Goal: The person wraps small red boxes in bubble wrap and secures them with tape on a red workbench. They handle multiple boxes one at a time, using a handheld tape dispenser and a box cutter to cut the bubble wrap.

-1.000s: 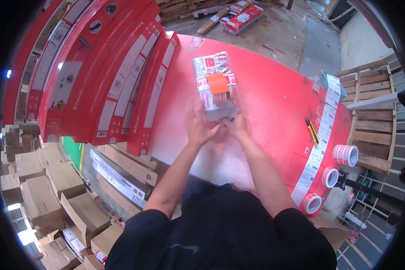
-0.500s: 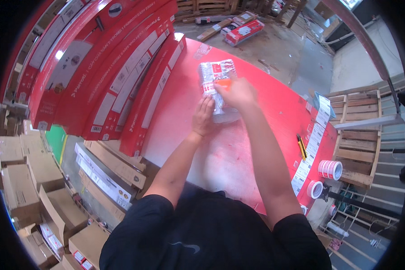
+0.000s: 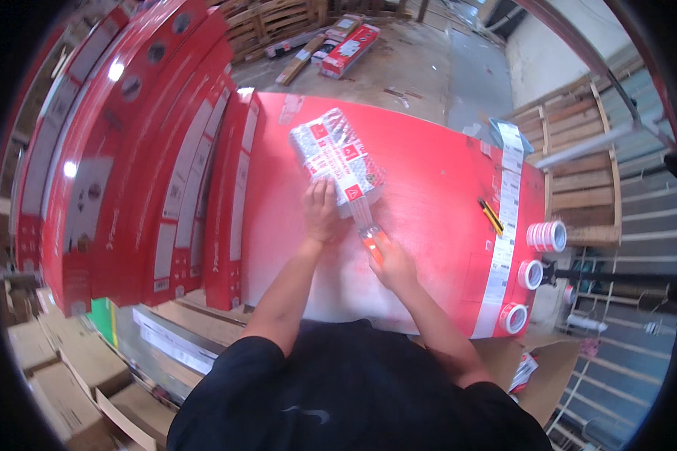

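Way off to the left of the hands there's a row of long red boxes [image 3: 165, 173] standing on edge, leaning against each other, with brown cardboard cartons [image 3: 45, 368] lower down on that side. Left hand [image 3: 321, 214] is laid flat, fingers spread a bit, pressing down on the near end of a wrapped bundle [image 3: 337, 161] covered in red and white printed tape, which sits on the red surface [image 3: 436, 188] just ahead of both hands. Right hand [image 3: 393, 264] is closed round an orange tape dispenser [image 3: 373, 242], just beside the left one and a bit nearer the body, with a strip of tape running from it up to the bundle's near corner. Further right of that hand a yellow and black utility knife [image 3: 491, 216] lies on the surface, and past it three rolls of tape [image 3: 530, 274] sit along the far right edge, well apart from the hands
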`<state>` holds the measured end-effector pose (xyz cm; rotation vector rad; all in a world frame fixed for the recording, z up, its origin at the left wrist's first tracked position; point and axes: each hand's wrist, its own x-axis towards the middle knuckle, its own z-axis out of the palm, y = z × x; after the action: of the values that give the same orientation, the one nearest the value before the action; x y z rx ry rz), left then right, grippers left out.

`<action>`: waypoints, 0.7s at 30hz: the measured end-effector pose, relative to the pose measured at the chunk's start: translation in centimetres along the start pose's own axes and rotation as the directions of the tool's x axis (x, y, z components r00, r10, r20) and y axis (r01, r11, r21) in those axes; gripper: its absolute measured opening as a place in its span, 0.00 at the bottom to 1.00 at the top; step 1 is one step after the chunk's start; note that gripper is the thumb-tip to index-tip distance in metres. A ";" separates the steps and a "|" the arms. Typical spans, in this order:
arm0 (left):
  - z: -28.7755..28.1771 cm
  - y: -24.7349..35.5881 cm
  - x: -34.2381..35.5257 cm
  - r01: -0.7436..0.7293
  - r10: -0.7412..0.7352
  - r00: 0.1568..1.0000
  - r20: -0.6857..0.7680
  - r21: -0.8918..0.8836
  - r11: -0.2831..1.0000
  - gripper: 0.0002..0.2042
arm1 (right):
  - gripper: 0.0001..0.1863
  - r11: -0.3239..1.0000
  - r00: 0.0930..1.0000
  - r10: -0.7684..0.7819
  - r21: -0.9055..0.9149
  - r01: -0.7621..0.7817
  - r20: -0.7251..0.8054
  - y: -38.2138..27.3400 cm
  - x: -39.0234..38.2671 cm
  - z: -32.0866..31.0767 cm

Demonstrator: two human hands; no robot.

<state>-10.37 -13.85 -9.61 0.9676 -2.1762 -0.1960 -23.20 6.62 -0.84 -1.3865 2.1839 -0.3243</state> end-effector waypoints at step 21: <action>-5.5 8.3 24.7 0.051 0.700 0.209 0.683 -0.722 0.690 0.66 | 0.40 0.906 0.902 -0.081 0.347 0.244 -0.423 7.5 -6.0 -11.1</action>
<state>-22.49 -24.36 11.60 -0.3001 -2.9414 -1.5492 -33.08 14.44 6.75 -1.3592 2.1409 -1.1396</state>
